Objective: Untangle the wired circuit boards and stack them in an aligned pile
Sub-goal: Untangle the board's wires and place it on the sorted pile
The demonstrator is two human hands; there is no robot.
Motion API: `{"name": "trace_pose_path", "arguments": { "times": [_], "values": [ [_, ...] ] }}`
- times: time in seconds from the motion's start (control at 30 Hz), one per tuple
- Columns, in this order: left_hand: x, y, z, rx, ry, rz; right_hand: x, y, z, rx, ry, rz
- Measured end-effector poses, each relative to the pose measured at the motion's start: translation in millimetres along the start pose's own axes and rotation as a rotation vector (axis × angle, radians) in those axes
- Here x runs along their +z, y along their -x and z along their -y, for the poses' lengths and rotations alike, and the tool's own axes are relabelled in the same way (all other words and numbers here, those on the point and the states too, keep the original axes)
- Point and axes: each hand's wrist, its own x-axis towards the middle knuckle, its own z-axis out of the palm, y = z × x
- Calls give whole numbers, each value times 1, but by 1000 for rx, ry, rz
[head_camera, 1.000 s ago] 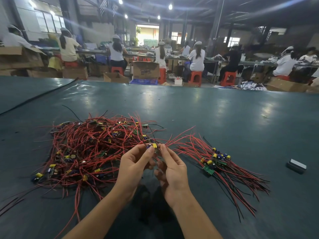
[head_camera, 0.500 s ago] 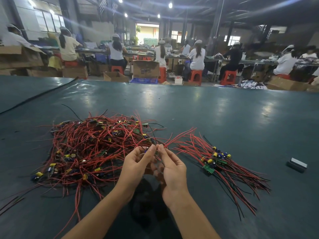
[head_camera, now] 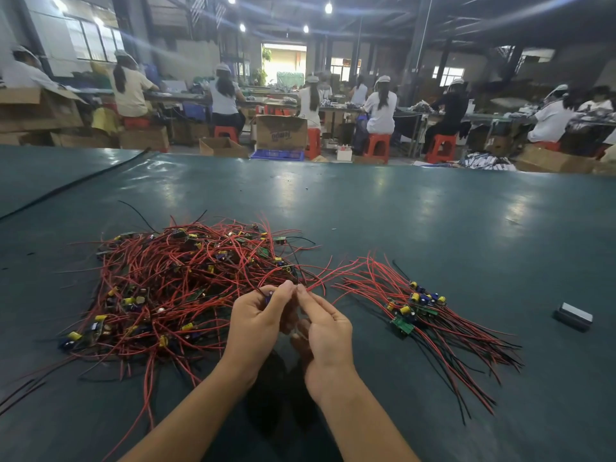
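Note:
A big tangle of small circuit boards with red and black wires lies on the dark green table, left of centre. To the right lies a smaller sorted pile of boards, their wires fanned out toward the lower right. My left hand holds one small board with a blue part between thumb and fingers, just above the table at the tangle's near right edge. My right hand pinches a red wire that runs up from that board. The fingertips of both hands almost meet.
The green table stretches far ahead and to the right. A small dark block with a pale top lies at the right. Loose black wires trail at the near left. Several seated workers and cardboard boxes are beyond the table's far edge.
Both hands have drawn slightly closer together and nearer to me with the board. The yellow part seen between the fingers earlier is now hidden. The two piles have not moved.

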Motion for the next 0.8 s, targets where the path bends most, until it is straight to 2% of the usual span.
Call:
{"name": "trace_pose_path", "arguments": {
  "times": [0.13,0.27,0.43,0.67,0.8],
  "values": [
    [0,0,-1,57,-16,-22,-5,-5,11,45,-55,-89],
    [2,0,-3,82,-14,-10,-13,-13,18,18,-15,-179],
    [3,1,-4,84,-2,-11,-26,-23,31,-15,-74,-266],
    [-1,0,-4,76,12,-45,-29,-19,32,-142,-119,-148],
    [2,2,-3,68,-4,-6,-29,-20,34,-170,-159,-190]
  ]
}}
